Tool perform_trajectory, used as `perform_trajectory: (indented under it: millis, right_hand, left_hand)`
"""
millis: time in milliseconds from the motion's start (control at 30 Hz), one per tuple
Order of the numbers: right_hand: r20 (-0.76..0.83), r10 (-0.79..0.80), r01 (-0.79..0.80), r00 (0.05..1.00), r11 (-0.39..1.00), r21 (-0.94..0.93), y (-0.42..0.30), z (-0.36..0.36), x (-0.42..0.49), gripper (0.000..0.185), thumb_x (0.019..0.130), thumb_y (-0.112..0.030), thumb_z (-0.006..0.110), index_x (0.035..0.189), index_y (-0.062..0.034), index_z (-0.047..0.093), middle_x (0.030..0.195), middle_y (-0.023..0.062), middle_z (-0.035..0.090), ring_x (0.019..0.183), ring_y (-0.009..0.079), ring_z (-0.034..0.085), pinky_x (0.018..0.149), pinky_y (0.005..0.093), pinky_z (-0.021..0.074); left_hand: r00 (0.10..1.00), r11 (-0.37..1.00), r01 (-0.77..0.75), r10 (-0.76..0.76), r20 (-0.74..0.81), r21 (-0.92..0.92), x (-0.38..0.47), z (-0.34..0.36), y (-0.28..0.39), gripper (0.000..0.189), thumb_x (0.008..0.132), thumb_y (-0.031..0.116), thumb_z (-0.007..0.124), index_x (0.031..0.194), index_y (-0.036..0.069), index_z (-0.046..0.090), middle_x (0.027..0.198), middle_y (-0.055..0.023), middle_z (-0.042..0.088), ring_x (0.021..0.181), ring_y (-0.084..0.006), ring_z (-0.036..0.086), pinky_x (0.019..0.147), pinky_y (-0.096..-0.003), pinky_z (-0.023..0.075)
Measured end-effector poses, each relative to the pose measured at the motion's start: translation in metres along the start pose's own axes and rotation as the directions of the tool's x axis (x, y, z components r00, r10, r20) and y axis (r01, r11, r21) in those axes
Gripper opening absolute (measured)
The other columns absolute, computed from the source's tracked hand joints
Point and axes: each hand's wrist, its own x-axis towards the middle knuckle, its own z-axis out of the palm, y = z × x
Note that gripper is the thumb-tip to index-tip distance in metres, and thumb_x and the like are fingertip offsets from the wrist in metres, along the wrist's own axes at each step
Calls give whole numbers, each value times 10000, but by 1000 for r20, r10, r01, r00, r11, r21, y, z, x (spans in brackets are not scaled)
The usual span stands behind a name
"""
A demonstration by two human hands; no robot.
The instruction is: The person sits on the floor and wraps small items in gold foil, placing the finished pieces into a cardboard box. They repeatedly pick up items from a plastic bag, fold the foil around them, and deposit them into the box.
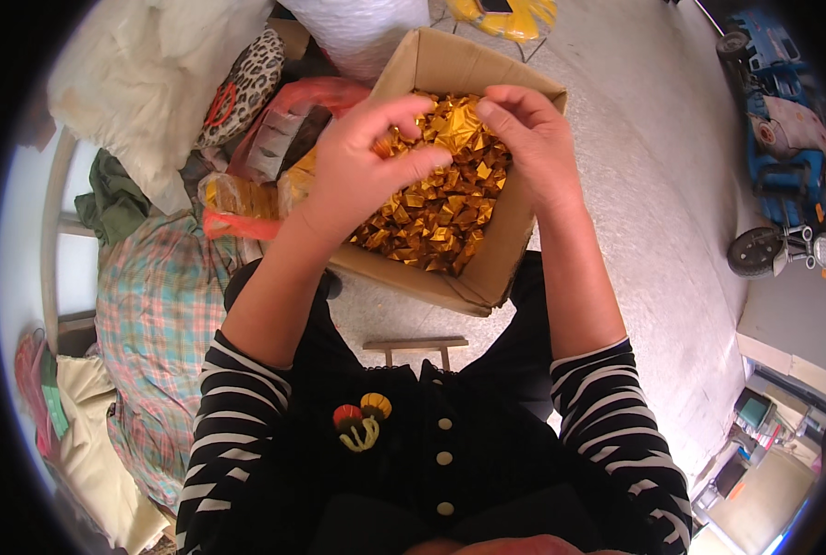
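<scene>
A cardboard box [440,295] stands in front of me, holding a heap of small folded gold foil pieces [430,232]. Over its left side is my left hand [374,156], slightly blurred, with thumb and fingers spread apart. A bit of orange foil shows beside its curled fingers; whether they touch it I cannot tell. My right hand [534,135] hovers at the box's right side, thumb and fingertips close together. Just left of that thumb a larger, flatter gold foil piece [463,126] catches the light. Whether it is pinched or lies on the heap is unclear.
Left of the box lie a red plastic bag [322,90], wrapped gold packs [243,196] and a leopard-print item [250,83]. A plaid cloth [160,291] covers something nearer me. At far right stands a blue toy vehicle [787,166] on the pale floor [655,208].
</scene>
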Motion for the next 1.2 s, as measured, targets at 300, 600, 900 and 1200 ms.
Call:
perform_trajectory:
  millis: [300, 600, 900, 1200]
  right_hand:
    - [401, 80, -46, 913, 994, -95, 20, 43, -25, 162, 834, -22, 694, 981, -30, 628, 867, 2, 643, 767, 54, 591, 687, 200, 491]
    - [198, -89, 82, 976, 996, 45, 13, 40, -16, 233, 852, 57, 628, 1069, -28, 640, 832, -11, 624, 733, 47, 571, 681, 195, 476]
    - [153, -284, 307, 947, 939, -157, 13, 39, -16, 212, 838, 48, 649, 1032, -33, 672, 865, -28, 606, 790, 45, 560, 723, 190, 473]
    - [208, -125, 108, 970, 990, 90, 10, 37, -13, 176, 831, 53, 643, 982, -37, 661, 978, 10, 622, 855, 93, 593, 785, 223, 486]
  left_hand:
    - [611, 371, 497, -792, 12, -785, 7, 14, -24, 387, 942, 419, 549, 926, 34, 591, 858, -30, 580, 767, -119, 516, 713, -252, 431]
    - [785, 602, 550, -609, 113, -578, 4, 0, -13, 214, 885, 244, 630, 948, 39, 623, 805, -4, 632, 674, -62, 574, 614, -204, 417]
    - [840, 674, 482, -537, 77, -559, -1, 3, -15, 91, 880, 98, 651, 944, 37, 630, 777, 0, 637, 642, -50, 587, 543, -172, 402]
    - [886, 706, 413, -457, 75, -576, -4, 6, -12, 93, 887, 89, 645, 934, 13, 621, 798, -19, 634, 670, -65, 597, 605, -192, 482]
